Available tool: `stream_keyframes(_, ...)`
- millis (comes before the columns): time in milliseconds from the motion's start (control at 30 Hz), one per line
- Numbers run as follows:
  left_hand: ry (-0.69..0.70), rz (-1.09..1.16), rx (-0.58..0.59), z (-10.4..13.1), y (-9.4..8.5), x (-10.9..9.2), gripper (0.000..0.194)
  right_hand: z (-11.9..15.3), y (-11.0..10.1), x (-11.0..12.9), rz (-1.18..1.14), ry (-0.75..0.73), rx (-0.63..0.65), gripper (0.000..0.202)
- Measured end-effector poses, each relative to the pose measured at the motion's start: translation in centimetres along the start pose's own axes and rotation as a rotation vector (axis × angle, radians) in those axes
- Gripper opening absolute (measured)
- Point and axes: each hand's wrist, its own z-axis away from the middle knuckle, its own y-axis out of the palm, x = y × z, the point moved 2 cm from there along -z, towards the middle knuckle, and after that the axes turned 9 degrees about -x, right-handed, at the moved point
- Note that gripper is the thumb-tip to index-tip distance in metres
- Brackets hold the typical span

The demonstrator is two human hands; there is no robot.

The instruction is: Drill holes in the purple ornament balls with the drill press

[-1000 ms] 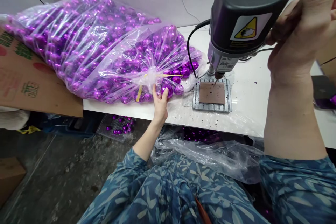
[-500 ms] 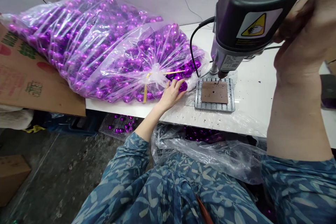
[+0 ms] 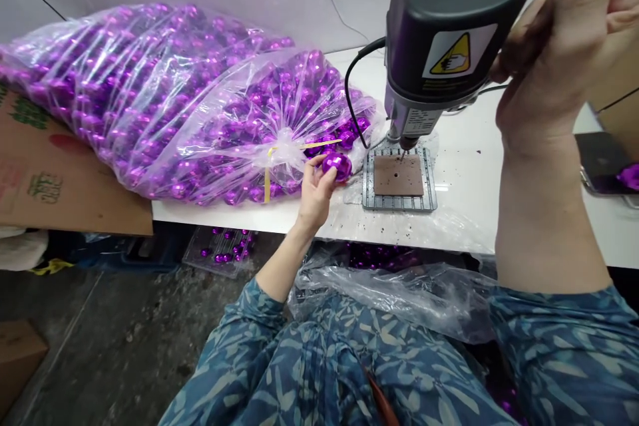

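Note:
Between the thumb and fingers of my left hand (image 3: 316, 194) is a shiny purple faceted ball (image 3: 337, 166), held just above the white table. To its left lies a big clear plastic bag (image 3: 200, 100) full of similar balls, its neck gathered with a yellow tie (image 3: 319, 144). My right hand (image 3: 564, 46) is raised at the right side of a black bench drill (image 3: 454, 6), fingers curled; what they close on is hidden. Below the drill bit, a brown block (image 3: 398, 175) with a small hole rests on a slotted metal base (image 3: 369, 203), sprinkled with dark shavings.
A printed cardboard box (image 3: 74, 173) stands at the left under the bag. On the right of the table lies a dark phone-like object (image 3: 602, 161) with a purple ball (image 3: 629, 176) by it. Clear plastic sheeting (image 3: 399, 286) hangs along the front edge.
My left hand has picked a purple ball from beside the bag's neck and lifted it slightly. My right hand stays by the drill. The whole view has shifted a little.

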Motion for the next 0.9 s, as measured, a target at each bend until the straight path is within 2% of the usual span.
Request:
stream_keyframes(133, -0.348, 0.279, 0.002, -1.8, 2.8, -0.6, 0.04, -0.1, 0.1, -0.1, -0.004, -0.004, 0.016, 0.084)
stream_keyframes(200, -0.464, 0.294, 0.04, -2.3, 3.7, -0.1, 0.041, -0.1, 0.2, -0.2, -0.001, 0.0, 0.017, 0.087)
stream_keyframes(267, -0.522, 0.242, 0.097, -2.4, 4.4, 0.9, 0.043, -0.1, 0.2, -0.3, 0.006, -0.002, 0.006, 0.087)
stream_keyframes(367, -0.492, 0.094, 0.139, -2.4, 5.1, 2.9, 0.054, -0.3, -0.1, -0.7, 0.026, -0.01, -0.001, 0.085)
stream_keyframes(500, -0.358, -0.038, 0.109, -2.8, 6.0, 4.8, 0.068, -0.3, -0.4, -1.2, 0.072, -0.014, -0.009, 0.086)
stream_keyframes(733, -0.234, -0.087, 0.248, -3.2, 7.0, 5.8, 0.053, -0.2, -0.5, -0.9, 0.113, -0.004, -0.003, 0.088)
stream_keyframes(900, -0.083, -0.106, 0.311, -3.6, 7.5, 6.8, 0.058, -0.1, -0.3, -0.8, 0.084, 0.003, -0.028, 0.092)
